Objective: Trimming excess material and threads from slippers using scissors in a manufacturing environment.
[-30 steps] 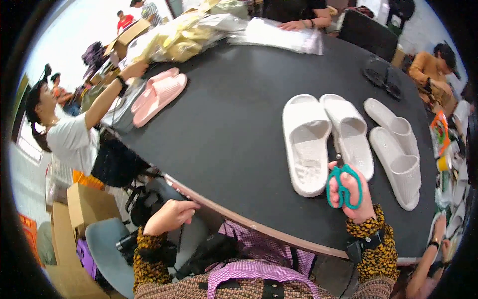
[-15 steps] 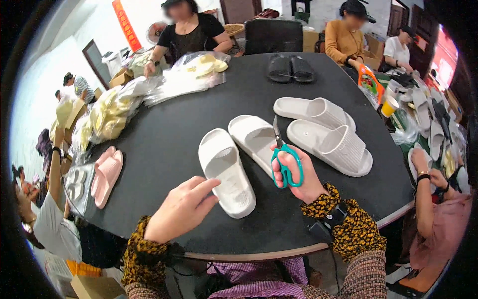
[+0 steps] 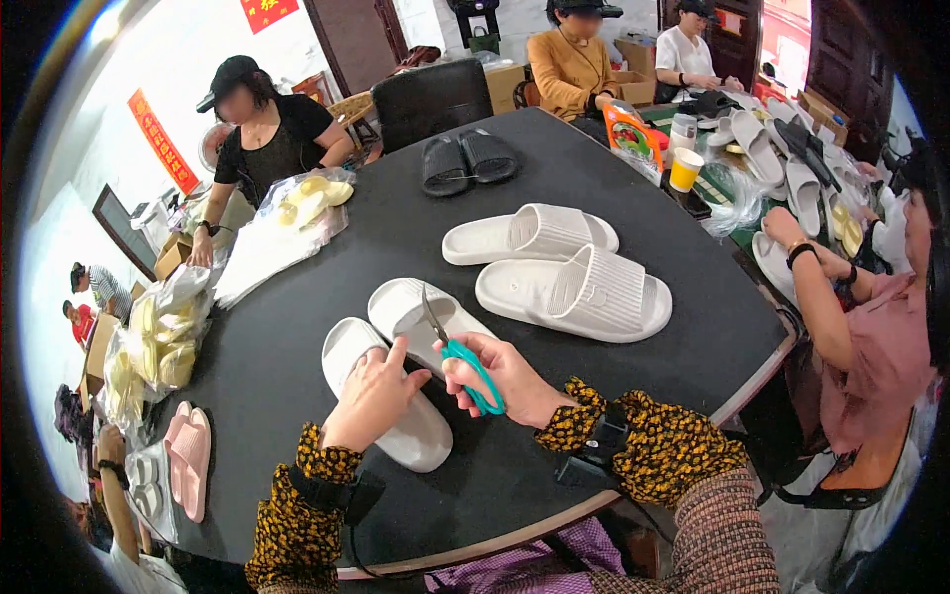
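My right hand (image 3: 522, 384) grips a pair of scissors (image 3: 482, 380) with teal handles, the dark blades pointing up and away. Beneath and beside my hands lies a pair of light grey-white slide slippers. My left hand (image 3: 374, 396), index finger and thumb apart, rests over the left slipper (image 3: 421, 444) near its strap and covers its middle. The other slipper (image 3: 399, 300) of that pair sits just right of it, its near part hidden behind the scissors and my right hand. Whether the blades touch that slipper I cannot tell.
Another grey-white slipper pair (image 3: 579, 297) lies right on the black table (image 3: 297, 441). Black slippers (image 3: 457, 170) are farther back, pink slippers (image 3: 190, 460) at left. Bagged yellow slippers (image 3: 163, 342) line the left edge. A yellow cup (image 3: 685, 170) stands right. Several people work around.
The view has turned right, so the table's things appear shifted left. My left hand has moved farther onto the left slipper, and my right hand with the scissors has come closer to it.
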The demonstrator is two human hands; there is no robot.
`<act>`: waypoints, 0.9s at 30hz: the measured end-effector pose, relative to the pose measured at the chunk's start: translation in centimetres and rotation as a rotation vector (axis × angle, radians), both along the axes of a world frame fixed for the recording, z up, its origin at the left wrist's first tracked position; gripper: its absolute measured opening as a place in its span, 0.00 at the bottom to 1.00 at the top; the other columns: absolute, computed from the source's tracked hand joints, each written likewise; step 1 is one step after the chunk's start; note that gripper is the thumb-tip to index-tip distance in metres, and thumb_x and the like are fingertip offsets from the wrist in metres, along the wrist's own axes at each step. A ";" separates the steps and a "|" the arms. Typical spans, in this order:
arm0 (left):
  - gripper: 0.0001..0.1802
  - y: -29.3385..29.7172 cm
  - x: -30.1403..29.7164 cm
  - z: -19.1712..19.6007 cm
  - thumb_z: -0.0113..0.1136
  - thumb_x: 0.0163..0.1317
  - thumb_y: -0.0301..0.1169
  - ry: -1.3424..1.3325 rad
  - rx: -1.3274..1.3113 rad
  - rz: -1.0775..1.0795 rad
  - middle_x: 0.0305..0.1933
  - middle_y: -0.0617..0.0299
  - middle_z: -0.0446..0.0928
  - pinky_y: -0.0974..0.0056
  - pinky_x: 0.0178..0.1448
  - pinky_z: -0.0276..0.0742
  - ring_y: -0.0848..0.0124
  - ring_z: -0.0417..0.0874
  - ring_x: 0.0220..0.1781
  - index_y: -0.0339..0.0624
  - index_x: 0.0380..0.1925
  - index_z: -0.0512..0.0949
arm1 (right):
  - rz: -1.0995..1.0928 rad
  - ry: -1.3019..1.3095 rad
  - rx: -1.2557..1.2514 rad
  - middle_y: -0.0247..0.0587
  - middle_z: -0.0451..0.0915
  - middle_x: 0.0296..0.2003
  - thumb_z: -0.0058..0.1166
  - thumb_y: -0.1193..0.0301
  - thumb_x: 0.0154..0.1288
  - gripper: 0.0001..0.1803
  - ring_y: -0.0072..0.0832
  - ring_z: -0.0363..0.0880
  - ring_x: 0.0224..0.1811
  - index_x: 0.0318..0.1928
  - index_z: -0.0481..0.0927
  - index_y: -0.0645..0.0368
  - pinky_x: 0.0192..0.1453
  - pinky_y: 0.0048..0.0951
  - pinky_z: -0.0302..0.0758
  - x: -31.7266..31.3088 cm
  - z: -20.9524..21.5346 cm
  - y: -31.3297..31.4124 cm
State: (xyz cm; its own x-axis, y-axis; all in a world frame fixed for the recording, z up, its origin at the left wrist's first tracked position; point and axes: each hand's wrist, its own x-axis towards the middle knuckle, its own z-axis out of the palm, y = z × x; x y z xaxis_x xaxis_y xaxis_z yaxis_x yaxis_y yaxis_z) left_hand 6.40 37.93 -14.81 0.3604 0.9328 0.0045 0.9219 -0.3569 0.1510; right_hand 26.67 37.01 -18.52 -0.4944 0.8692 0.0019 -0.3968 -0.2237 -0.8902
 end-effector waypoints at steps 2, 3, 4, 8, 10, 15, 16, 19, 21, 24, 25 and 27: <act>0.28 0.0 -0.4 -0.2 0.57 0.63 0.40 -0.037 0.061 -0.006 0.44 0.38 0.73 0.50 0.53 0.71 0.44 0.74 0.51 0.31 0.57 0.66 | -0.015 0.067 0.027 0.33 0.76 0.30 0.55 0.66 0.67 0.21 0.17 0.75 0.24 0.58 0.70 0.58 0.25 0.19 0.74 0.0 -0.3 0.1; 0.28 -0.1 -0.8 -0.1 0.57 0.63 0.40 -0.032 0.060 0.006 0.44 0.38 0.73 0.50 0.53 0.71 0.44 0.74 0.51 0.31 0.57 0.66 | -0.023 0.134 0.053 0.33 0.76 0.31 0.56 0.66 0.67 0.22 0.17 0.75 0.25 0.58 0.69 0.58 0.27 0.20 0.74 -0.2 -0.4 0.1; 0.27 -0.1 -1.2 0.1 0.57 0.63 0.40 -0.025 0.051 0.013 0.44 0.40 0.73 0.50 0.54 0.70 0.45 0.74 0.52 0.31 0.55 0.67 | -0.053 0.054 0.048 0.33 0.75 0.31 0.57 0.67 0.67 0.23 0.18 0.75 0.27 0.59 0.68 0.58 0.30 0.20 0.74 -0.1 -0.2 0.2; 0.25 -1.0 -3.2 1.3 0.57 0.63 0.38 0.048 0.095 -0.034 0.45 0.44 0.72 0.51 0.56 0.69 0.47 0.72 0.53 0.30 0.54 0.68 | -0.125 0.025 0.212 0.33 0.74 0.34 0.55 0.66 0.68 0.23 0.19 0.75 0.32 0.59 0.66 0.62 0.38 0.23 0.75 -0.2 0.4 0.4; 0.23 -1.7 -4.2 1.7 0.55 0.64 0.37 0.039 0.101 -0.032 0.47 0.45 0.72 0.51 0.57 0.67 0.48 0.72 0.53 0.33 0.53 0.69 | -0.128 -0.035 0.193 0.34 0.74 0.35 0.54 0.67 0.68 0.23 0.19 0.75 0.34 0.59 0.66 0.62 0.40 0.23 0.75 0.0 0.6 0.7; 0.18 -4.0 -5.5 4.2 0.49 0.67 0.37 0.080 -0.026 -0.057 0.51 0.48 0.72 0.50 0.61 0.65 0.52 0.72 0.56 0.36 0.51 0.71 | -0.100 -0.164 0.127 0.36 0.74 0.36 0.55 0.65 0.65 0.26 0.17 0.74 0.31 0.59 0.65 0.62 0.32 0.20 0.75 0.5 0.5 1.0; 0.19 -4.4 -5.8 4.5 0.50 0.67 0.37 0.105 -0.072 -0.081 0.52 0.49 0.72 0.50 0.61 0.64 0.53 0.72 0.57 0.35 0.51 0.72 | -0.089 -0.162 0.124 0.36 0.74 0.36 0.55 0.65 0.65 0.26 0.17 0.74 0.31 0.59 0.65 0.62 0.32 0.20 0.75 0.5 0.5 1.1; 0.18 -5.2 -6.8 4.0 0.49 0.68 0.37 0.065 -0.117 -0.094 0.54 0.50 0.72 0.51 0.64 0.62 0.55 0.71 0.60 0.37 0.52 0.73 | -0.096 -0.437 0.275 0.38 0.77 0.36 0.59 0.63 0.64 0.29 0.18 0.75 0.33 0.59 0.67 0.67 0.35 0.22 0.76 0.2 0.0 1.2; 0.17 -5.3 -7.2 3.2 0.49 0.68 0.36 0.037 -0.152 -0.107 0.55 0.50 0.72 0.51 0.65 0.62 0.55 0.70 0.61 0.37 0.51 0.73 | -0.120 -0.545 0.461 0.39 0.78 0.37 0.59 0.63 0.63 0.28 0.21 0.76 0.34 0.58 0.68 0.67 0.38 0.25 0.76 0.2 -0.3 1.3; 0.15 -5.0 -8.0 1.9 0.54 0.64 0.34 -0.159 -0.046 -0.132 0.50 0.49 0.77 0.55 0.59 0.70 0.58 0.78 0.54 0.35 0.46 0.76 | -0.099 -0.726 0.592 0.46 0.80 0.40 0.61 0.64 0.61 0.27 0.28 0.79 0.40 0.55 0.71 0.67 0.47 0.30 0.76 0.5 0.8 0.7; 0.14 -4.8 -8.5 1.4 0.57 0.63 0.33 -0.277 -0.082 0.041 0.45 0.50 0.79 0.59 0.53 0.74 0.62 0.80 0.48 0.34 0.43 0.77 | -0.075 -0.793 0.588 0.48 0.80 0.40 0.61 0.64 0.60 0.26 0.31 0.80 0.40 0.54 0.72 0.65 0.47 0.31 0.76 0.5 1.0 0.6; 0.12 -4.4 -9.0 0.2 0.60 0.61 0.32 -0.411 0.004 0.213 0.28 0.55 0.82 0.68 0.38 0.78 0.70 0.84 0.31 0.31 0.36 0.78 | -0.050 -0.862 0.582 0.50 0.80 0.40 0.61 0.64 0.59 0.25 0.33 0.81 0.40 0.54 0.72 0.64 0.47 0.32 0.76 0.7 1.0 0.7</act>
